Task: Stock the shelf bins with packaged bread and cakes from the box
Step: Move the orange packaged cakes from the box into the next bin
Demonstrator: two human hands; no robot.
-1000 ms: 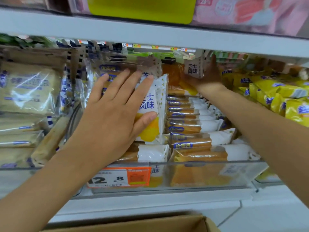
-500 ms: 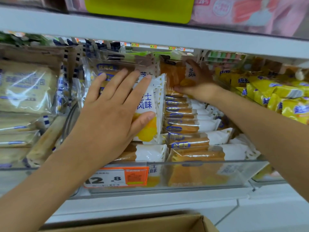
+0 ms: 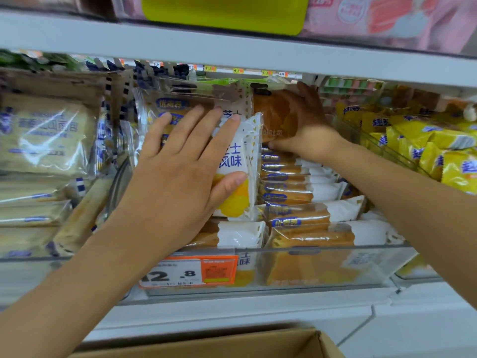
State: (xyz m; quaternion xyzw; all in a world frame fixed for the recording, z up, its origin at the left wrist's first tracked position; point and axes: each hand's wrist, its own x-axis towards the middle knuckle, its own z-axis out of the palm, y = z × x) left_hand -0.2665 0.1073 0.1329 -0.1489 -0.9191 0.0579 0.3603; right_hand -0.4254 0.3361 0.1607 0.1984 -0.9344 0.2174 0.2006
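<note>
Gripping the rear bread pack (image 3: 275, 117), right hand (image 3: 311, 127) now lower; left hand (image 3: 180, 177) unmoved.

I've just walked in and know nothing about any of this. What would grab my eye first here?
Two bare arms reach into a clear shelf bin: the left hand lies flat against an upright white-and-yellow cake pack at centre, while the right hand grips a brown bread pack further back. Below them an orange price tag stands out on the bin front, and bright yellow packs fill the right side.
</note>
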